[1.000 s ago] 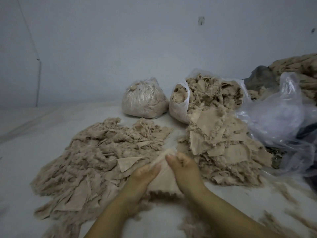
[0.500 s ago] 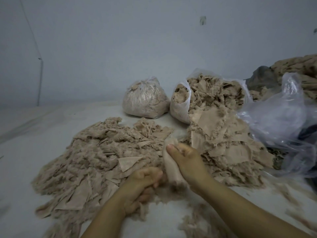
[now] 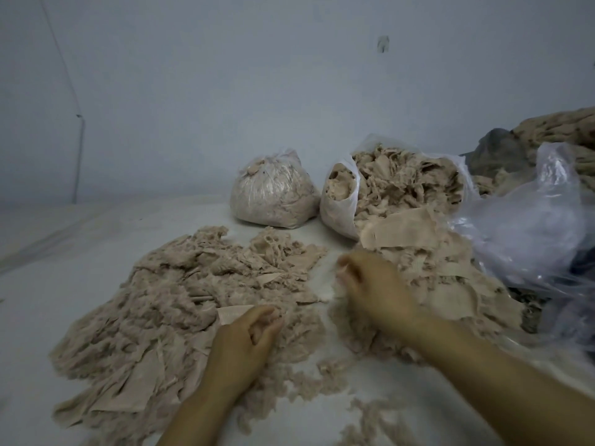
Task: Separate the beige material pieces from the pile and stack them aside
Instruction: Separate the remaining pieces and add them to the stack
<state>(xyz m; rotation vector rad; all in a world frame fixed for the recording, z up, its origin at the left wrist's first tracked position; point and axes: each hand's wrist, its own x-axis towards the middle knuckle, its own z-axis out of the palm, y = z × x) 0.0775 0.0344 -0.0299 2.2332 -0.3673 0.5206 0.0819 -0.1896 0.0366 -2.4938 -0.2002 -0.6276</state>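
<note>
In the head view, the left hand (image 3: 244,336) is seen with its fingers curled over the near right edge of the loose pile (image 3: 180,304), which spreads over the middle and near left of the pale floor surface (image 3: 64,259); whether a piece is actually pinched there cannot be told. The right hand (image 3: 373,284) is blurred by motion, its fingers bent at the near left edge of the second heap (image 3: 450,284), where flat beige pieces are stacked just in front of the open plastic bag (image 3: 341,201); its grip cannot be told either. The step in hand is judged to be the laying of a piece onto that heap while the next one is found in the pile. It is best done if a single flat piece is taken by a corner, shaken free of fluff, and laid flat, so that the stack is kept even and does not slide. A strip of bare surface is left between pile and heap, and it should be kept open so the two are not mixed. Toward the far left corner wide free room is offered. On the right side the way is closed by crumpled clear plastic (image 3: 531,236), and behind by a tied bag (image 3: 273,194) near the wall (image 3: 225,91). Loose tufts (image 3: 363,413) lie along the near edge.
</note>
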